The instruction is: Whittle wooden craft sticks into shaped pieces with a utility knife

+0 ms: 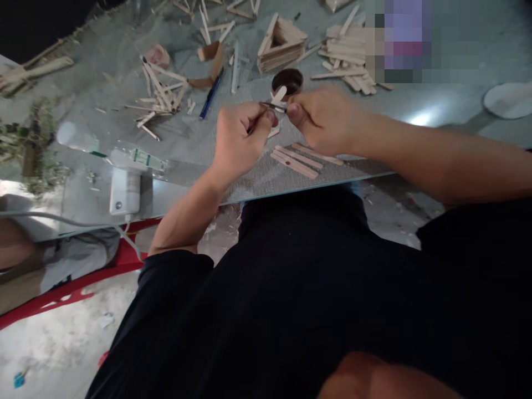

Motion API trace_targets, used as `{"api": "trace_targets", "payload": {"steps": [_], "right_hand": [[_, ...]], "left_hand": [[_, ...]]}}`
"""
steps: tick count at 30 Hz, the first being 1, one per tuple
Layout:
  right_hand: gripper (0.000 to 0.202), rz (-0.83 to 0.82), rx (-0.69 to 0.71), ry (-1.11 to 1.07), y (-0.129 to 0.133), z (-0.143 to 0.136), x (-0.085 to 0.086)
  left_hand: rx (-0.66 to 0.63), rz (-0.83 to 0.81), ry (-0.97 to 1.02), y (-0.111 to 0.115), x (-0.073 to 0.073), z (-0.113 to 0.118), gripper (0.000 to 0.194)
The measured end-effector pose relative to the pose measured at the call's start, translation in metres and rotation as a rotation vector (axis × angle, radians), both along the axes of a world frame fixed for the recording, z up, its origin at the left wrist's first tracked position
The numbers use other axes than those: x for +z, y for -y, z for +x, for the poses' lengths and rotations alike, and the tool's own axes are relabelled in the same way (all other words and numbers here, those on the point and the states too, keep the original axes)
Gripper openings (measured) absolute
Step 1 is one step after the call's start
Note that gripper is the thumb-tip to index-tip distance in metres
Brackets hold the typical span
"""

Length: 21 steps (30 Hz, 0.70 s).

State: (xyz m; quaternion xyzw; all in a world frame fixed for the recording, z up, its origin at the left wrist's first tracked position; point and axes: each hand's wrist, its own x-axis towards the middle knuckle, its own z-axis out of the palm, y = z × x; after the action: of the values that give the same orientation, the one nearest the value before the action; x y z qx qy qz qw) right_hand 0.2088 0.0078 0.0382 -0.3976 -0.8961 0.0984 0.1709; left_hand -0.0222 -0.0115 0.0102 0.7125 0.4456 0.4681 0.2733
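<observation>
Near the table's front edge, my left hand (241, 136) is closed in a pinch on a pale wooden craft stick (280, 94), whose rounded end sticks up past the fingers. My right hand (332, 119) faces it with curled fingers, gripping a thin dark tool (277, 107) that lies across the stick. The tool's exact kind is too small to make out. Right behind the hands stands a round dark-brown bowl (291, 78). Several loose craft sticks (297, 164) lie side by side below my right hand.
Behind are a triangular stack of sticks (282, 54), a stick pile (347, 64), a cardboard piece (216, 64) and a blue pen (211, 94). Matchstick-like pieces (160, 91), a plastic bottle (78, 138) and a white corded device (124, 191) lie left. A person sits at far left.
</observation>
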Motion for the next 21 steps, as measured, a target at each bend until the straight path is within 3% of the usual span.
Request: {"api": "trace_targets", "payload": {"steps": [15, 21], "right_hand": [[0.059, -0.015, 0.031, -0.063, -0.0023, 0.0001, -0.0040], [0.075, -0.017, 0.046, -0.110, -0.0014, -0.0024, -0.0031]], "left_hand": [[-0.052, 0.072, -0.004, -0.0011, -0.0056, 0.0017, 0.039], [-0.026, 0.029, 0.010, -0.0024, -0.0063, 0.0029, 0.033]]}}
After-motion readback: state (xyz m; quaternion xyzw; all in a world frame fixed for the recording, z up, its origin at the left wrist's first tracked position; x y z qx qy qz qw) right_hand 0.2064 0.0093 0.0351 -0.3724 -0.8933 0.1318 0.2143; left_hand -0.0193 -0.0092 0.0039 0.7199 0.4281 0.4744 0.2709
